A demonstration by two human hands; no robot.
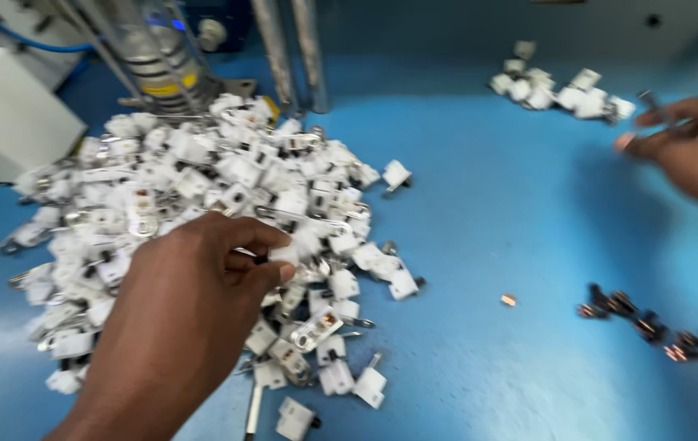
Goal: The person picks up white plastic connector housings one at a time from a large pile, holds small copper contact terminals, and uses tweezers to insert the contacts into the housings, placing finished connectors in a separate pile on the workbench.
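Note:
A large heap of small white plastic parts with metal tabs (202, 196) covers the left half of the blue table (488, 204). My left hand (194, 302) rests over the heap's near side, its fingertips pinched on one white part (286, 255). Far to the right, my right hand (692, 151) hovers above the table, blurred, with thumb and fingers close together near a small dark piece (649, 100); whether it holds anything is unclear. Just beyond it lies a small cluster of white parts (561, 88).
A row of small dark copper-coloured pieces (659, 322) lies at the right front, with one loose copper bit (508, 300) nearby. A white box (6, 114) stands at the far left, and metal machine columns (292, 49) and a cylinder (157, 53) rise behind the heap.

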